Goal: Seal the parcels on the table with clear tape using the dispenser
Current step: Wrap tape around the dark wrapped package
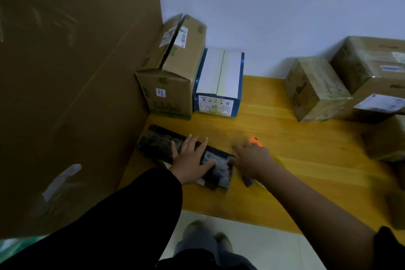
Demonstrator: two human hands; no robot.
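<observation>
One black parcel (157, 144), probably soft and light: my flat left hand (190, 160) pins it mid-length. My right hand (254, 160) grips the tape dispenser (255, 140).

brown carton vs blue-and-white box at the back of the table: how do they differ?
The brown carton is taller than the blue-and-white box. The brown carton's top flaps stand ajar with a dark gap; the blue-and-white box's lie flat, meeting at a seam. The carton is plain brown cardboard; the box has a white top and blue sides. Both stand side by side on the table.
</observation>
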